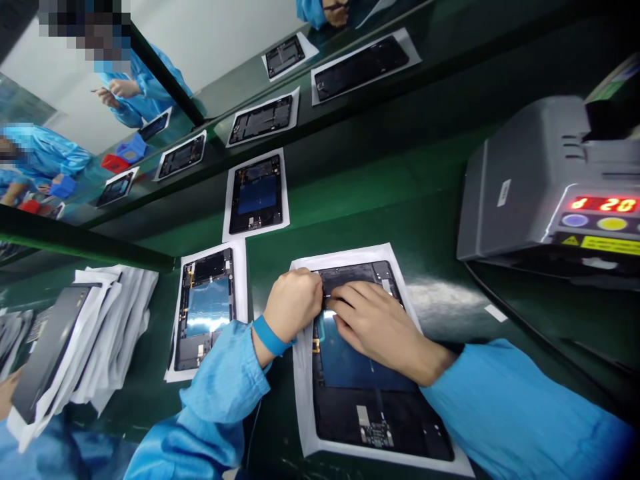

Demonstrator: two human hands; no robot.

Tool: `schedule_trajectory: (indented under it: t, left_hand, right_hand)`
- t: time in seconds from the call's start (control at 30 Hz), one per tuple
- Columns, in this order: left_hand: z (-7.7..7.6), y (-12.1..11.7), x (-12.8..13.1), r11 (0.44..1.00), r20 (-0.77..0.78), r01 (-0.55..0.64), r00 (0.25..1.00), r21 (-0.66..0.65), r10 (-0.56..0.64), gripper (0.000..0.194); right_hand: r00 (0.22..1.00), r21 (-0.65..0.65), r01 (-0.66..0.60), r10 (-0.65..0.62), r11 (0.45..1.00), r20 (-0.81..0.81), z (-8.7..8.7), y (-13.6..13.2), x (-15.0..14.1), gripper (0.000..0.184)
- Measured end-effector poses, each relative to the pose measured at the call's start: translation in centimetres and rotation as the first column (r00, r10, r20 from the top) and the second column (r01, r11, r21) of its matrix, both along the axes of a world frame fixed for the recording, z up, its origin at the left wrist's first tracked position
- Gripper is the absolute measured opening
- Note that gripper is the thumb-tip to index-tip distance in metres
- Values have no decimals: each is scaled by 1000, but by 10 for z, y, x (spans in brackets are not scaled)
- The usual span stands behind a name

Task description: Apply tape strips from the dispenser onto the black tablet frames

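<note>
I'm looking at a dark tablet body (390, 410) on a white sheet (306, 407) by the green counter's (420, 227) near edge. My left hand (295, 303) is curled at its upper left corner; my right hand (377, 327) lies across its upper half, fingertips close by. Whether they pinch anything, I can't tell. A grey machine (520, 173) with red digits occupies the counter's right side. Along the far edge, a shelf (215, 143) carries more tablet bodies (263, 120); beyond, people in blue smocks (150, 83) sit before a pale wall (225, 33).
</note>
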State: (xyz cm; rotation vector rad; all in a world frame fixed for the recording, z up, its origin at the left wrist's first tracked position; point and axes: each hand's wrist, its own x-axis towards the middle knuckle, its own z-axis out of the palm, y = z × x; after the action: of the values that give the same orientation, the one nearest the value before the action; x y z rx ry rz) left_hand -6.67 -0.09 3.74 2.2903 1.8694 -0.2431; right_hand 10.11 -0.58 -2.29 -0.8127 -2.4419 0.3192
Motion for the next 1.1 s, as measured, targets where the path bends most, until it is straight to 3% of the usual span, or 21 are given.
schedule_trajectory:
  t: [0.3, 0.73, 0.9, 1.1]
  left_hand:
    - [-2, 0, -1, 998, 27, -53, 998, 44, 52, 16]
    - [-10, -15, -6, 992, 2, 70, 998, 101, -70, 23]
    - [-13, -21, -2, 990, -12, 71, 997, 122, -70, 23]
    - [-15, -12, -11, 992, 40, 67, 997, 108, -72, 18]
  right_hand:
    - [1000, 18, 5, -4, 1000, -15, 1, 0, -1, 13]
    - [1000, 2, 0, 0, 1000, 13, 2, 2, 1, 15]
    - [998, 15, 23, -24, 1000, 50, 2, 18, -3, 17]
    - [997, 46, -37, 34, 998, 75, 1, 35, -7, 17]
